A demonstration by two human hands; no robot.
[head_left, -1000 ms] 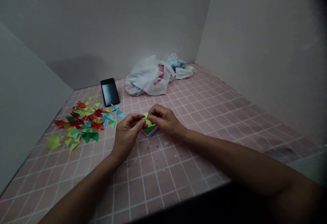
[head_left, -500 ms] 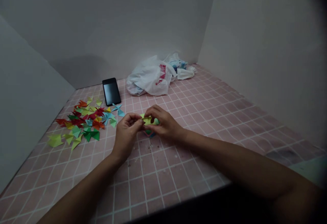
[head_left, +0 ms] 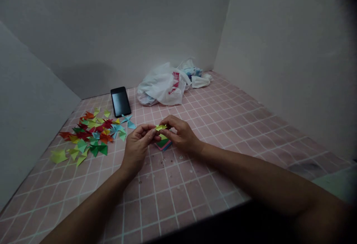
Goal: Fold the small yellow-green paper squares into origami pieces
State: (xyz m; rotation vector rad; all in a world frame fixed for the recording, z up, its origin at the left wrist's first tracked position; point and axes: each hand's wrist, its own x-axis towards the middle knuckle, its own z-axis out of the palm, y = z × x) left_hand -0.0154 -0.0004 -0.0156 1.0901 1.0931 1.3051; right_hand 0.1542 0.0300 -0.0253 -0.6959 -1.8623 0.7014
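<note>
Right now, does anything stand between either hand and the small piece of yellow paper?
Nothing visible does: the left hand and right hand are both at the yellow paper, holding it between them. The coloured paper stack shows below it, not in between.

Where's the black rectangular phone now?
Head view, left of centre: the phone sits beyond the colourful folded paper pieces, left of the white plastic bag.

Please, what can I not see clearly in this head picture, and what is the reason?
In the head view:
Yellow paper: partly covered by the left hand and right hand.
Coloured paper stack: far part hidden by the hands.
White bag: its plastic hides any contents.
Red print: too small and blurred to read.
</note>
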